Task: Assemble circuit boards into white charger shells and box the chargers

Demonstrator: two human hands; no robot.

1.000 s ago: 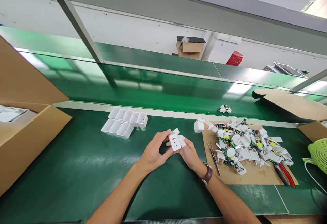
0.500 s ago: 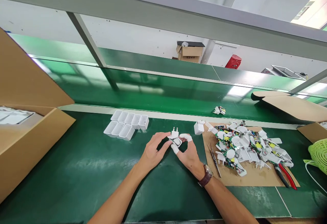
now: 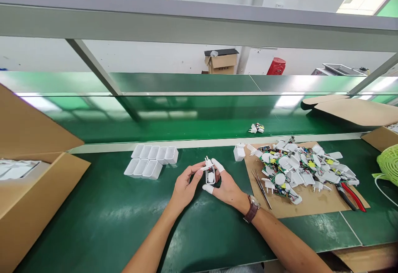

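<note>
Between my hands, above the green table, is a white plug housing point(image 3: 210, 176) with its open side showing a round white part and dark components inside. A white piece with plug pins point(image 3: 208, 162) sits at its upper end. My left hand point(image 3: 185, 184) pinches the housing's left side and the pin piece with thumb and fingers. Around the right side is my right hand point(image 3: 226, 186), with white covers on thumb and index finger; its fingers touch the housing's edge, the thumb below it. To the right lies a pile of circuit boards and white parts point(image 3: 289, 169) on cardboard point(image 3: 307, 206).
White open cases point(image 3: 151, 169) stand in two rows at the back left. One white case point(image 3: 239, 152) is near the cardboard. Tweezers point(image 3: 262, 188) and red-black pliers point(image 3: 351, 196) flank the pile. Cardboard boxes point(image 3: 46, 198) stand left and right; a green basket point(image 3: 388, 163) is far right.
The housing has turned more upright, its open side with the inner parts now facing up. The right thumb has moved down and left, and the whole view has tilted slightly.
</note>
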